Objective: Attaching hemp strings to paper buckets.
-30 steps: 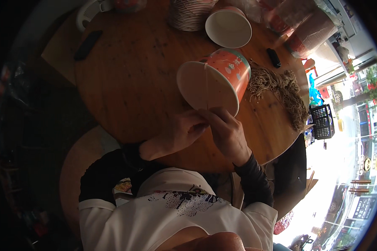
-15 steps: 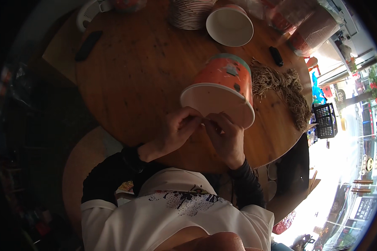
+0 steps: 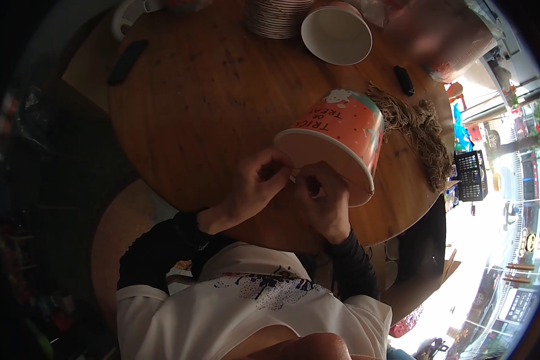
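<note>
Wooden table (image 3: 192,120); orange bucket (image 3: 348,129) tilted over its near half, mouth toward the wearer.
Left hand (image 3: 259,180) and right hand (image 3: 325,195) pinch at its mouth, item unclear. Fine fingerwork appears underway; next move likely calls for a steady bucket.

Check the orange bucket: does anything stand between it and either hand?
Nothing visible does. The right hand overlaps the near rim of the orange bucket in view, though contact is unclear; the left hand is just left of it. The brown strings lie on the bucket's far right side, blocking neither.
</note>
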`<action>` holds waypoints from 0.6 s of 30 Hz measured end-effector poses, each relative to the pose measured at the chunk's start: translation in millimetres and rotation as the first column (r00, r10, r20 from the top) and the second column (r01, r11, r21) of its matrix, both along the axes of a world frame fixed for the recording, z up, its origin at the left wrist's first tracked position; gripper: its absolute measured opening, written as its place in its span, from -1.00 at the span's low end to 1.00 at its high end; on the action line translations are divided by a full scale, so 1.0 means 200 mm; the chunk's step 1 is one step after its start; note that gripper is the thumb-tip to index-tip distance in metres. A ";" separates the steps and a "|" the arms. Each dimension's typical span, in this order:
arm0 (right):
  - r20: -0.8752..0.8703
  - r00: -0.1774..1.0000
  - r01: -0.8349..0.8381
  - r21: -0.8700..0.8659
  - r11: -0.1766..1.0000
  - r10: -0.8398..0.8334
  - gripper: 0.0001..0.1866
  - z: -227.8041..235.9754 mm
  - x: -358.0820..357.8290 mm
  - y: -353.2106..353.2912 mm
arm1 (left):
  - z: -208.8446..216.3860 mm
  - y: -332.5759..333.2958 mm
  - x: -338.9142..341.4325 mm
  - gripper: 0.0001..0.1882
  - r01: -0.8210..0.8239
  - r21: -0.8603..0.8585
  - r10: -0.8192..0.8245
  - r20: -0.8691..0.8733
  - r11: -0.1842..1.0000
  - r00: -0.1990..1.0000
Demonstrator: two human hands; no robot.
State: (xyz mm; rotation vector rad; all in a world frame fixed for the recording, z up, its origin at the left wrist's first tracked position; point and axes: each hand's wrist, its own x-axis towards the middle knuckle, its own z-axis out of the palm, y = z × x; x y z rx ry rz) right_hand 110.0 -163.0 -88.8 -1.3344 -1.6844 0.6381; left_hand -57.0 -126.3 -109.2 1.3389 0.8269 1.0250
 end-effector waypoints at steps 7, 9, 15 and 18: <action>-0.002 1.000 -0.012 0.012 1.000 0.012 -0.86 0.01 0.03 0.01 | 0.01 0.00 -0.01 -0.90 -0.002 0.259 0.048 -0.170 0.966 0.984; -0.004 1.000 -0.013 0.023 1.000 0.013 -0.85 0.01 0.02 0.01 | 0.00 0.00 0.01 -0.90 -0.005 0.148 0.022 -0.115 0.989 0.993; 0.113 0.994 0.000 0.148 0.989 -0.017 -0.81 -0.02 0.02 0.01 | 0.03 0.03 0.00 -0.88 0.041 -0.201 -0.036 0.032 0.979 0.999; 0.164 0.986 0.011 0.187 0.982 -0.042 -0.81 -0.02 0.01 0.02 | 0.04 0.04 -0.01 -0.85 0.120 -0.386 -0.083 0.112 0.915 0.990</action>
